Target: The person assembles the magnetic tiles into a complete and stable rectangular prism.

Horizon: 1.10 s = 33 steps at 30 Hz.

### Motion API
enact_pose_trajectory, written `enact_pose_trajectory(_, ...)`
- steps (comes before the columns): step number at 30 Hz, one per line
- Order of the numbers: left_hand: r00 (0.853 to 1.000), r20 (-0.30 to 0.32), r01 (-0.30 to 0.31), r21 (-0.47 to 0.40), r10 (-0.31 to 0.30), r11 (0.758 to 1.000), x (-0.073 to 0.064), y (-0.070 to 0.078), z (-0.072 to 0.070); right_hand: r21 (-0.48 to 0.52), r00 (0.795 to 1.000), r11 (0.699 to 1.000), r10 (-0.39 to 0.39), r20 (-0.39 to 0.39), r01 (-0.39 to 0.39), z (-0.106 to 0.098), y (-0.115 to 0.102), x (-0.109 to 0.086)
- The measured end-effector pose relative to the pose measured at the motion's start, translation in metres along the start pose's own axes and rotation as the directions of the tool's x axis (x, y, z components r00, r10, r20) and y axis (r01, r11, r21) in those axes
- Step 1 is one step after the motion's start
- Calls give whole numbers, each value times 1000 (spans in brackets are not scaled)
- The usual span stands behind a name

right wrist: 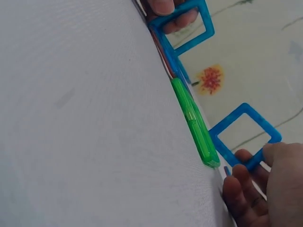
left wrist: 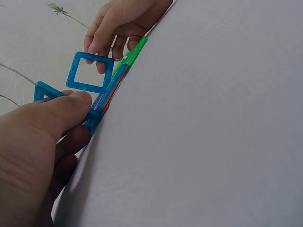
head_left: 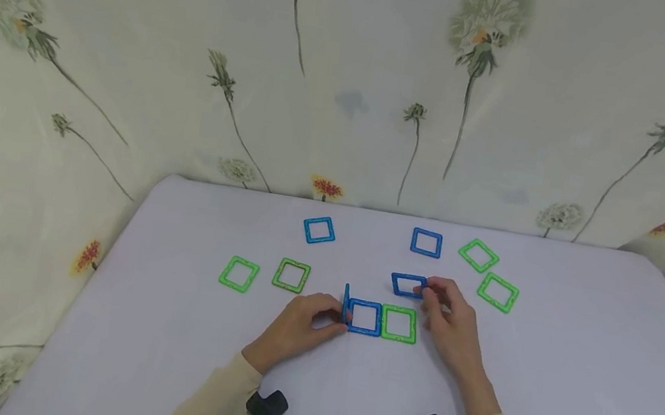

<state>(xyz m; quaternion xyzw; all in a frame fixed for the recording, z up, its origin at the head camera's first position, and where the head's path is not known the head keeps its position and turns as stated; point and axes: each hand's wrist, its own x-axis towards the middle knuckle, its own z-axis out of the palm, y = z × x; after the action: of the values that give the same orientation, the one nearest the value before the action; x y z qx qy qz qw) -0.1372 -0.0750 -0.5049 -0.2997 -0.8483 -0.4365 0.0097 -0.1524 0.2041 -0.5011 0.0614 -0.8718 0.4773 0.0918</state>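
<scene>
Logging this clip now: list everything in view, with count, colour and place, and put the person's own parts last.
flat blue square tile: 1, blue, table centre
flat green square tile: 1, green, edge to edge with it, on its right
upright blue tile: 1, blue, standing at its left side
raised blue tile: 1, blue, lifted above the table
loose blue tiles: 2, blue, far side
left green tiles: 2, green, left of centre
right green tiles: 2, green, far right
table: 1, white, underneath
flower-printed backdrop: 1, pale, behind
wrist devices: 2, dark, at the cuffs
sleeves: 2, cream, near edge
left grip: 1, bare, pinching the upright blue tile
right grip: 1, bare, pinching the raised blue tile
</scene>
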Motion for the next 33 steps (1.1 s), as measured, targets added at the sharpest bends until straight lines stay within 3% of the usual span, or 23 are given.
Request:
enact_pose_trajectory(7, 1000, 5, 10, -11, -10, 1000, 1, 3, -3, 20, 1000, 1000, 2, 5, -3, 1, -1, 0)
enact_pose_trajectory(15, 999, -22, -40, -30, 39, 999, 0, 1, -1, 3, 1000, 1000, -3, -12, 4, -1, -1, 0)
enact_pose_trajectory(24, 999, -22, -48, -17, 47, 999, -2, -3, 1, 4, 1000, 1000, -1, 1, 1, -1, -3, -1)
enact_pose_trajectory(33, 1000, -8, -27, -43, 27, 999, -1, -1, 1, -93, 1000, 996, 8, 0, -8, 0, -6, -3)
